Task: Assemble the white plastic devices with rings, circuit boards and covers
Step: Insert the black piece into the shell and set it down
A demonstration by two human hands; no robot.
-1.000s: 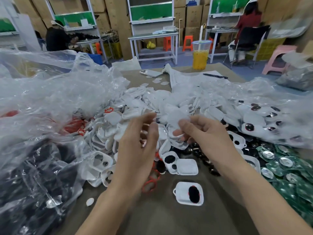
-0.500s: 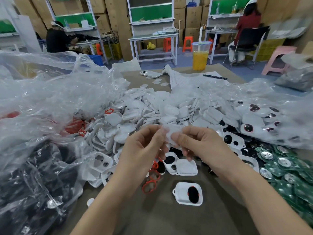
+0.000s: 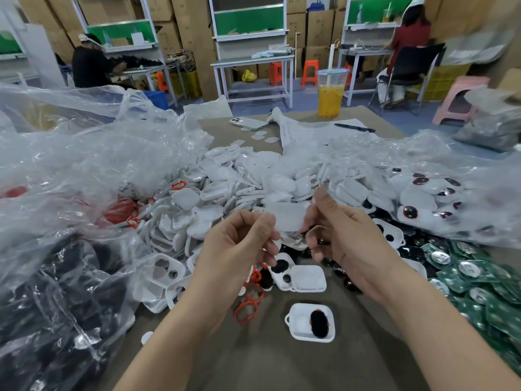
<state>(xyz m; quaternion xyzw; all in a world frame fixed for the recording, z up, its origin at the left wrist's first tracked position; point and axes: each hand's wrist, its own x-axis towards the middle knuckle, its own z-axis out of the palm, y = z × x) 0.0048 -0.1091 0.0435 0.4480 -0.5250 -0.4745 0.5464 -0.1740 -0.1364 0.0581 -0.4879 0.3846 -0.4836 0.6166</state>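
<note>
A second ago the hands were apart and only the right hand (image 3: 346, 238) had the thin translucent white plastic cover (image 3: 286, 217). The left hand (image 3: 239, 244) has since come in and met it, and the two have drawn slightly apart. The cover now spans the gap between them, raised above the heap of white plastic shells (image 3: 253, 187). Each grip pinches one short edge, the left at nine o'clock of the piece and the right at three o'clock.

It looks like the cover is being checked or turned before fitting, so nothing is seated yet. The likely target, an open white plastic housing with a black pad (image 3: 310, 323), lies on the brown desk (image 3: 282, 368) at six o'clock of the hands, well apart. Red plastic rings (image 3: 248, 306) lie at seven o'clock and green circuit boards (image 3: 485, 289) at four o'clock.

The cover is blurred and close in tone to the heap behind it, so I cannot tell its outline or whether it is one layer or two. Crumpled clear plastic bags (image 3: 84, 179) veil the parts at nine o'clock.
</note>
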